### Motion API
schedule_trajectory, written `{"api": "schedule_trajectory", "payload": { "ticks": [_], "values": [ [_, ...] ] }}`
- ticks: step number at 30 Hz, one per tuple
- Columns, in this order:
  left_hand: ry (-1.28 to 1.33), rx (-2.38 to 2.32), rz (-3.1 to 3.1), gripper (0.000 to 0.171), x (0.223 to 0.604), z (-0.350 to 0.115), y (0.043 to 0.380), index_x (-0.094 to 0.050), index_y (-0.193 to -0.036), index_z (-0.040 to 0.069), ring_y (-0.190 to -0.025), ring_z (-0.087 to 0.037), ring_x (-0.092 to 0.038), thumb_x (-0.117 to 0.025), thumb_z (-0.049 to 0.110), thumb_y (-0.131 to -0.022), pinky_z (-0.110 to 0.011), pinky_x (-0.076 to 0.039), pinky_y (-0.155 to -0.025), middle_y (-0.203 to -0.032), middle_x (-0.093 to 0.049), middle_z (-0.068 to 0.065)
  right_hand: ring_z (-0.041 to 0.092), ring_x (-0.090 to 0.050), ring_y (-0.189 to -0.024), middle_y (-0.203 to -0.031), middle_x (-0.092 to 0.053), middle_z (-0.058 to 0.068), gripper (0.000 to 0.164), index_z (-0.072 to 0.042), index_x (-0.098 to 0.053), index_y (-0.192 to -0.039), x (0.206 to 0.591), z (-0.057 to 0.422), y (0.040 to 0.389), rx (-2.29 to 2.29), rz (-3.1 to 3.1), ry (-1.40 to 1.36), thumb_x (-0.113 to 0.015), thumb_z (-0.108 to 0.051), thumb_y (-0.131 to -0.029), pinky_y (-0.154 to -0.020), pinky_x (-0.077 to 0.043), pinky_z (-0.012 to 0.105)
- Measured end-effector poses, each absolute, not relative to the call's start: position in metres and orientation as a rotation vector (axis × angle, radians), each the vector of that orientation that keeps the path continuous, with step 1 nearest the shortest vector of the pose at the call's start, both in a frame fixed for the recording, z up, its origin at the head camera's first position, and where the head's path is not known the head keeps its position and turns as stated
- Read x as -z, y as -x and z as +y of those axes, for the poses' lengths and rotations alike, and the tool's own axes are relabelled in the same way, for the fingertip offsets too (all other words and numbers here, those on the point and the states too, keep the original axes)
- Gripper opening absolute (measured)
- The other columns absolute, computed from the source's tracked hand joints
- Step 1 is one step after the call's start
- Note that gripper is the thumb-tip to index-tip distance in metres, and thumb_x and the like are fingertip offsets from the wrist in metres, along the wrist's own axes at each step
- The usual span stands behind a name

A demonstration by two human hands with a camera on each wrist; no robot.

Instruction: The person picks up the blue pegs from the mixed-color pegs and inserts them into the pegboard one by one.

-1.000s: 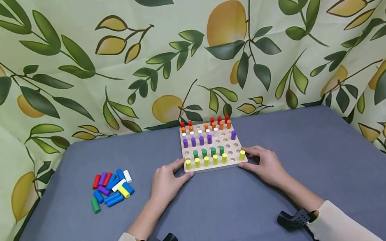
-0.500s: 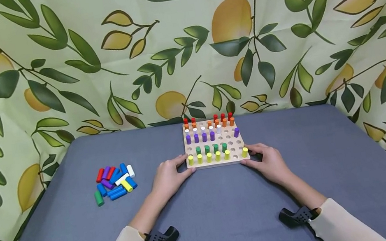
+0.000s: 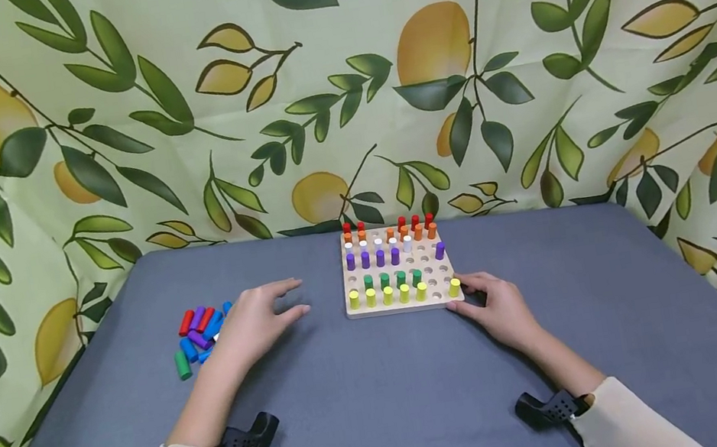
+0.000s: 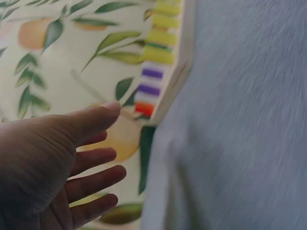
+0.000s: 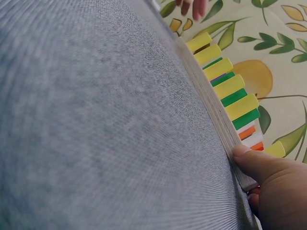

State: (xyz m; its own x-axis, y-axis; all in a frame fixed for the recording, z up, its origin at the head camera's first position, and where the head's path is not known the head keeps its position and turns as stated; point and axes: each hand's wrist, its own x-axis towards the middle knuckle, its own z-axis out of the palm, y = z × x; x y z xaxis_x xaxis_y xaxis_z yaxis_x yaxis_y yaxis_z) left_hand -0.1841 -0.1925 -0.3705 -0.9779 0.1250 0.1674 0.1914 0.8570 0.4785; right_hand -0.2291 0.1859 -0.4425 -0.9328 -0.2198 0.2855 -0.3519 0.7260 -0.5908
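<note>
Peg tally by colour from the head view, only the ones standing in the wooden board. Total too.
Yellow cylindrical pegs: 6
Green cylindrical pegs: 4
Purple cylindrical pegs: 5
White cylindrical pegs: 5
Orange cylindrical pegs: 6
Red cylindrical pegs: 5
Total in the pale wooden pegboard: 31

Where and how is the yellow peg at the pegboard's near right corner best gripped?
Probably pinched by its top, from above and slightly left. The yellow peg stands upright in the wooden pegboard, so its upper part sticks out. The empty hole on its left leaves finger room, while the right hand holds the board close on its right.
</note>
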Motion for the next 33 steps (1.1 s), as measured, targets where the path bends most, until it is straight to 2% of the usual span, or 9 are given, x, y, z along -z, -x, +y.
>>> {"api": "schedule_trajectory", "payload": {
  "ticks": [2, 9, 13, 17, 24, 33],
  "values": [
    [0.247, 0.741, -2.884, 0.046, 0.366, -0.206, 0.178, -0.067, -0.133, 0.011, -0.121, -0.035, -0.066, -0.077, 0.026, -0.091, -0.056, -0.052, -0.1, -0.135, -0.067, -0.014, 0.029, -0.067, -0.105, -0.125, -0.07, 0.017, 0.053, -0.004, -0.065, -0.134, 0.443, 0.185, 0.228, -0.997, -2.732, -0.46, -0.08, -0.025, -0.088, -0.093, -0.051, 0.051],
    [0.272, 0.663, -2.965, 0.045, 0.35, -0.247, 0.162, -0.069, -0.131, 0.014, -0.119, -0.036, -0.065, -0.078, 0.023, -0.089, -0.058, -0.052, -0.094, -0.13, -0.07, -0.013, 0.028, -0.067, -0.103, -0.123, -0.071, 0.017, 0.053, -0.004, -0.066, -0.134, 0.442, 0.187, 0.225, -0.984, -2.731, -0.445, -0.081, -0.025, -0.087, -0.091, -0.05, 0.05],
    [0.303, 0.641, -3.023, 0.041, 0.345, -0.263, 0.16, -0.073, -0.124, 0.014, -0.104, -0.028, -0.067, -0.081, 0.024, -0.085, -0.049, -0.055, -0.083, -0.115, -0.074, -0.01, 0.027, -0.066, -0.101, -0.122, -0.071, 0.016, 0.054, -0.005, -0.066, -0.134, 0.442, 0.187, 0.227, -0.969, -2.73, -0.455, -0.081, -0.027, -0.087, -0.088, -0.05, 0.047],
    [0.34, 0.61, -3.077, 0.039, 0.347, -0.268, 0.161, -0.075, -0.118, 0.015, -0.096, -0.021, -0.065, -0.083, 0.024, -0.081, -0.038, -0.052, -0.075, -0.105, -0.074, -0.005, 0.024, -0.065, -0.098, -0.121, -0.072, 0.015, 0.054, -0.006, -0.066, -0.134, 0.442, 0.185, 0.228, -0.967, -2.731, -0.467, -0.081, -0.028, -0.087, -0.085, -0.05, 0.043],
    [0.422, 0.561, -3.097, 0.037, 0.356, -0.26, 0.164, -0.077, -0.11, 0.014, -0.093, -0.02, -0.067, -0.088, 0.024, -0.076, -0.04, -0.053, -0.077, -0.101, -0.074, -0.003, 0.021, -0.061, -0.092, -0.117, -0.072, 0.014, 0.053, -0.006, -0.067, -0.132, 0.44, 0.185, 0.229, -0.954, -2.728, -0.472, -0.081, -0.027, -0.086, -0.08, -0.046, 0.037],
    [0.522, 0.578, -3.078, 0.033, 0.363, -0.256, 0.167, -0.078, -0.106, 0.012, -0.094, -0.021, -0.068, -0.088, 0.016, -0.074, -0.043, -0.055, -0.083, -0.101, -0.075, -0.002, 0.021, -0.059, -0.091, -0.116, -0.072, 0.014, 0.053, -0.005, -0.068, -0.131, 0.441, 0.185, 0.228, -0.961, -2.726, -0.464, -0.082, -0.028, -0.085, -0.079, -0.045, 0.035]
  ]
}}
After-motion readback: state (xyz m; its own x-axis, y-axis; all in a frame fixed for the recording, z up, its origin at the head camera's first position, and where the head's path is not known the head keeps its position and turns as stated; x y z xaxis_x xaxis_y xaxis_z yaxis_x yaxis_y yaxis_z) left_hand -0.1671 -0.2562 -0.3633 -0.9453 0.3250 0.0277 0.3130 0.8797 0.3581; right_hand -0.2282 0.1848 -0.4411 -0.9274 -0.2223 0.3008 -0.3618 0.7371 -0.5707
